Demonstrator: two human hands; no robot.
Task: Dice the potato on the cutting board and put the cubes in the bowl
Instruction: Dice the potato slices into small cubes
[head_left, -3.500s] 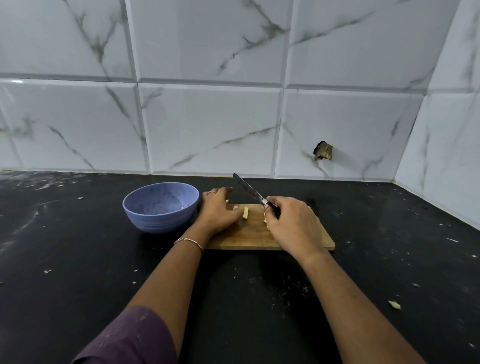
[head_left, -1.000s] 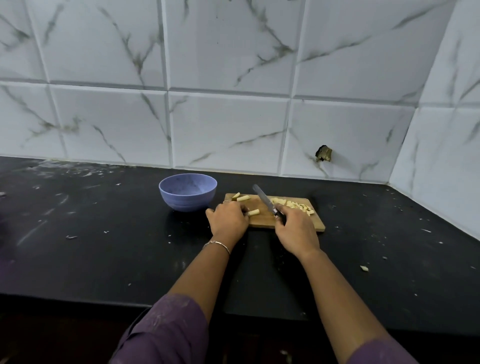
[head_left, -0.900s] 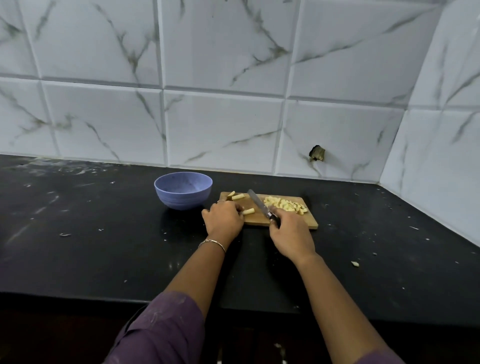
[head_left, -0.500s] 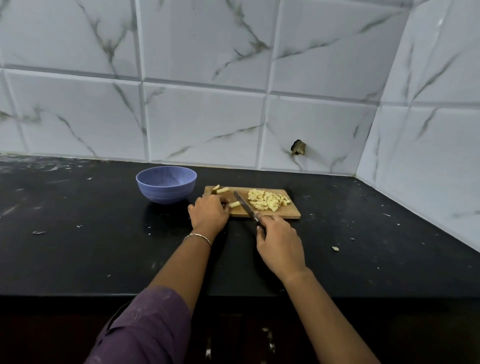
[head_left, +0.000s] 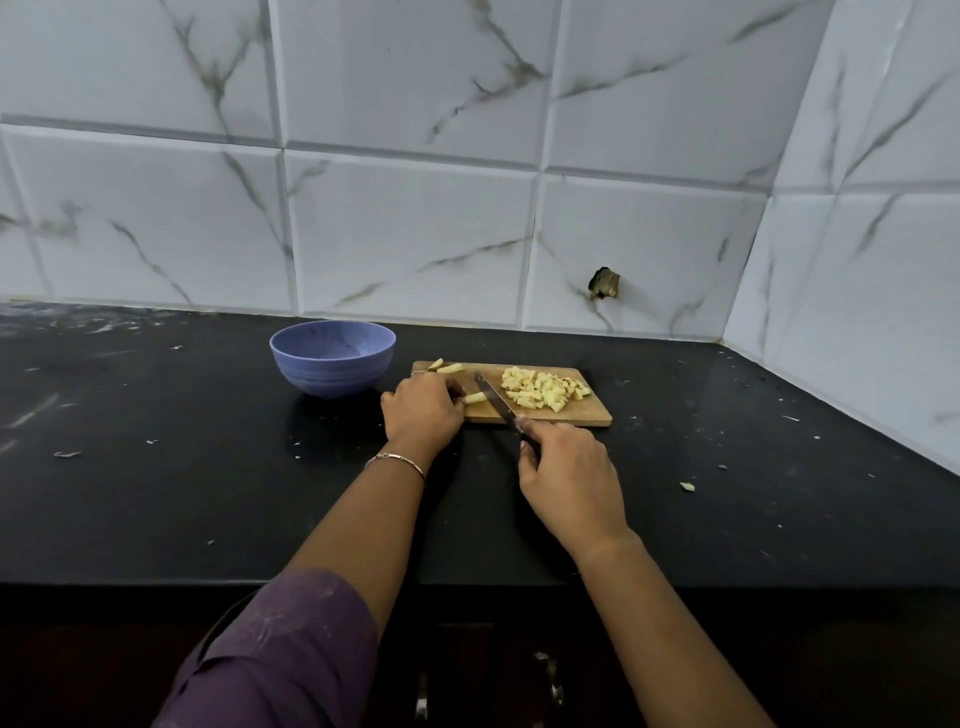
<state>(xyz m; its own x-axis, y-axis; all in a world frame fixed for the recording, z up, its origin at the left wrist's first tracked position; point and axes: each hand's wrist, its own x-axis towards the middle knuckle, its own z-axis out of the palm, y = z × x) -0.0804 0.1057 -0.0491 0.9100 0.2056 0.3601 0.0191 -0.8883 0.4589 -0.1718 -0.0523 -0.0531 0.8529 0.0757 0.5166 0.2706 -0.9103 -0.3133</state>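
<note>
A small wooden cutting board (head_left: 584, 414) lies on the black counter. A pile of pale potato cubes (head_left: 543, 388) sits on its right half. My left hand (head_left: 422, 411) holds a potato stick (head_left: 475, 398) down at the board's left side. Two more potato strips (head_left: 445, 367) lie at the far left corner. My right hand (head_left: 569, 480) grips the handle of a knife (head_left: 493, 398), whose blade lies across the board beside the stick. A blue bowl (head_left: 332, 356) stands left of the board; I see no cubes in it.
The black counter (head_left: 156, 467) carries scattered scraps, one potato bit (head_left: 687, 486) at the right. White marbled tile walls close the back and right side, with a hole (head_left: 602, 284) in one tile. The counter's front edge runs below my forearms.
The view has drawn back from the board, so the cube pile now shows. My right hand slid back toward me along the knife. My left hand stays on the potato stick.
</note>
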